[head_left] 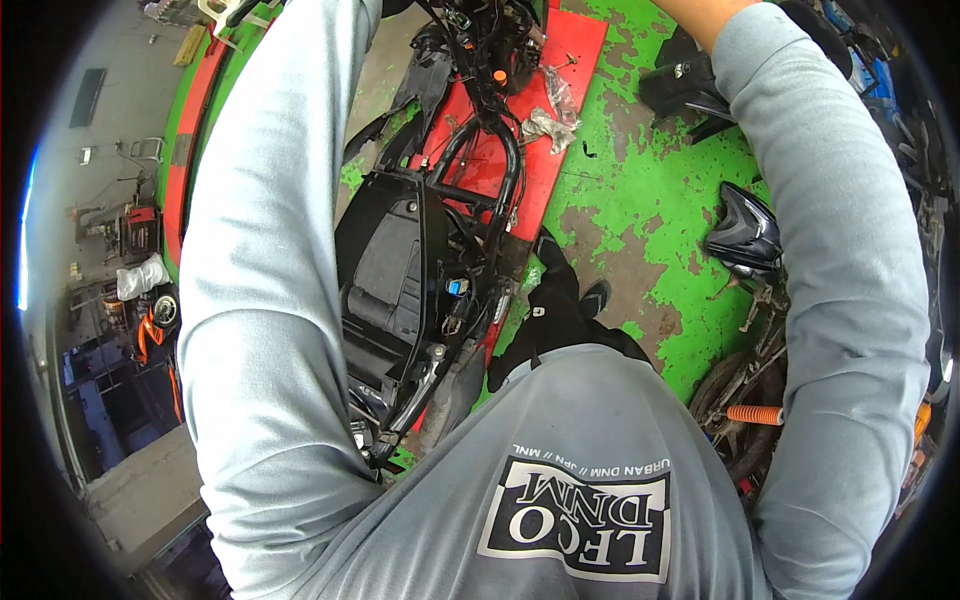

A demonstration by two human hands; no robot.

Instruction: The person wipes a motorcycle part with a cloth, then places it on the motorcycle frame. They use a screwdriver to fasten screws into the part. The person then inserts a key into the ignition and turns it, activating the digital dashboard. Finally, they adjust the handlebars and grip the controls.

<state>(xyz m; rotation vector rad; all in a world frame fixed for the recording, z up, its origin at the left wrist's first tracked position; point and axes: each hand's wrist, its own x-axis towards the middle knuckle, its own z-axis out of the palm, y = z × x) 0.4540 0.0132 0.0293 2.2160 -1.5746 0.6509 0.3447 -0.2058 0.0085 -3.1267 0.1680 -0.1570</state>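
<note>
Both hands reach up out of view — grip unseen — above the stripped motorcycle frame.

Even, fairly bright daylight fills the scene, soft enough that the green painted floor carries only faint shadows, while a blown-out blue-white strip of glare sits at the far left edge. The fisheye lens bends straight lines near the rim and leaves black corners; the grey sleeves close to the camera look slightly soft
</note>
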